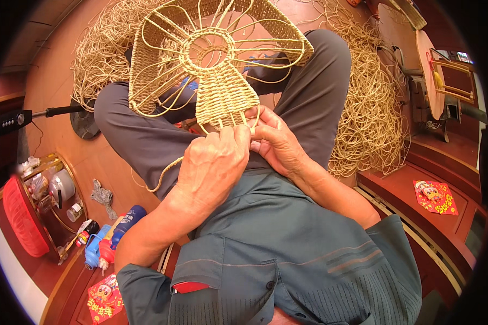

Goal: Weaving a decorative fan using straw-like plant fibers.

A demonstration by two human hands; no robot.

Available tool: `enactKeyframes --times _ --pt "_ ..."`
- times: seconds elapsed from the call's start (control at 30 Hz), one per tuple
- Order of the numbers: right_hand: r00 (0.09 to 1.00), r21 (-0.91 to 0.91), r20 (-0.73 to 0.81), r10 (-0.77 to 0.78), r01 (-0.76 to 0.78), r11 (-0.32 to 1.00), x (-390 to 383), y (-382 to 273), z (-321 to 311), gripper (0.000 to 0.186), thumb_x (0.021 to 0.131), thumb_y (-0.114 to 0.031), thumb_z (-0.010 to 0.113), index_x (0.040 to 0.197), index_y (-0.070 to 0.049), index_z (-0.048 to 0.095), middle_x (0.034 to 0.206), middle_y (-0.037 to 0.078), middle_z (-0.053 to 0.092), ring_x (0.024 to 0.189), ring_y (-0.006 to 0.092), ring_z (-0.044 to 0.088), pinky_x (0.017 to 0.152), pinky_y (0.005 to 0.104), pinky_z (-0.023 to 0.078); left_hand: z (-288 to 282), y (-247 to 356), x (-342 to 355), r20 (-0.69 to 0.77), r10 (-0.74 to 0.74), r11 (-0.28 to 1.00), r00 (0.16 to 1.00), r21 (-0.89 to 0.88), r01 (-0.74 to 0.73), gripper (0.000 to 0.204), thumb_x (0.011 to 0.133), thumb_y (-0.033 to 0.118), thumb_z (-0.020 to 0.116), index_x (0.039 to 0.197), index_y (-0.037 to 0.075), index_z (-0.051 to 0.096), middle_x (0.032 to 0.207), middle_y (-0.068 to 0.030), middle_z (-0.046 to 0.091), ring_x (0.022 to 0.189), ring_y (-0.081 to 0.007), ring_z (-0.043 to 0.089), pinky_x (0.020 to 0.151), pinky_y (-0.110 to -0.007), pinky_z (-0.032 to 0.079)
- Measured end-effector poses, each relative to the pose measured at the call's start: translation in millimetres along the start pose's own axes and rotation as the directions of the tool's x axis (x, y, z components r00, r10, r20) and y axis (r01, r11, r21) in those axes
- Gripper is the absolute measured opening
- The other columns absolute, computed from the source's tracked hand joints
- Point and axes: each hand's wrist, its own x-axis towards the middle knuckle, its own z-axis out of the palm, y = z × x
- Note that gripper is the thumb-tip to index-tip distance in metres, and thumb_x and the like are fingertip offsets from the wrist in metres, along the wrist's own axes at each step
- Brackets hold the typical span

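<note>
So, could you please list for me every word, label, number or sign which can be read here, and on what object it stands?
Red paper decoration at right: yellow characters; wording not copied here.
Red paper decoration at lower left: yellow characters; likewise not copied.
Dark blue bottle: pale marks, too small to read.
Woven panel: no lettering visible.

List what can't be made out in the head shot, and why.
- Left hand's fingertips: head view, hidden by its own knuckles.
- Lower ends of the strands at the woven panel's near edge: head view, covered by the left hand and right hand.
- Far side of the woven frame: head view, cut off by the top edge.
- Red item: head view, mostly hidden in the shirt pocket.
</note>
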Motion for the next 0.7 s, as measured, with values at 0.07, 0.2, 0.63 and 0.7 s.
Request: enactKeyframes --times 0.07,0.2,0.63,0.7 --pt "1.0 -0.003 0.017 -0.021 0.021 1.0 -0.5 0.3 -1.8 0.039 0.095 -0.012 0.073 0.129 -0.008 0.053 0.121 0.008 0.069 0.108 0.0177 0.07 0.089 0.0355 0.059 0.4 -3.3 2.6 0.003 0.012 0.999 1.0 -0.04 -0.012 0.017 0.089 0.014 0.068 0.103 0.008 0.059 0.086 -0.0063 0.059 0.071 -0.0199 0.065 0.063 -0.033 0.053" --pt "0.999 0.009 0.027 -0.029 0.028 1.0 -1.3 0.8 -0.1 0.037 0.096 -0.011 0.073 0.128 -0.008 0.054 0.119 0.007 0.069 0.105 0.0161 0.07 0.087 0.0334 0.059 10.0 -10.7 -2.9 -0.188 0.07 0.981 0.98 -0.166 -0.102 0.024 0.085 0.008 0.072 0.106 0.006 0.061 0.094 -0.0092 0.062 0.082 -0.0228 0.068 0.07 -0.036 0.057" --pt "0.997 -0.251 0.079 -0.012 0.031 0.968 4.6 -9.4 4.9 0.04 0.094 -0.014 0.08 0.13 -0.006 0.063 0.113 0.001 0.073 0.097 0.0097 0.069 0.08 0.0269 0.057 18.6 -26.4 -7.5 -0.187 -0.284 0.639 0.94 -0.768 0.04 0.02 0.094 -0.009 0.07 0.112 0.001 0.071 0.101 -0.0113 0.073 0.089 -0.0218 0.074 0.079 -0.032 0.057" --pt "0.999 -0.316 0.051 -0.004 0.02 0.948 5.4 -11.0 7.1 0.039 0.094 -0.014 0.081 0.128 -0.005 0.064 0.109 0.0 0.074 0.096 0.0088 0.069 0.078 0.0257 0.056 18.7 -28.6 -6.1 -0.192 -0.306 0.647 0.933 -0.761 0.055 0.02 0.094 -0.008 0.07 0.112 0.001 0.07 0.1 -0.0104 0.073 0.087 -0.0202 0.073 0.077 -0.031 0.057"
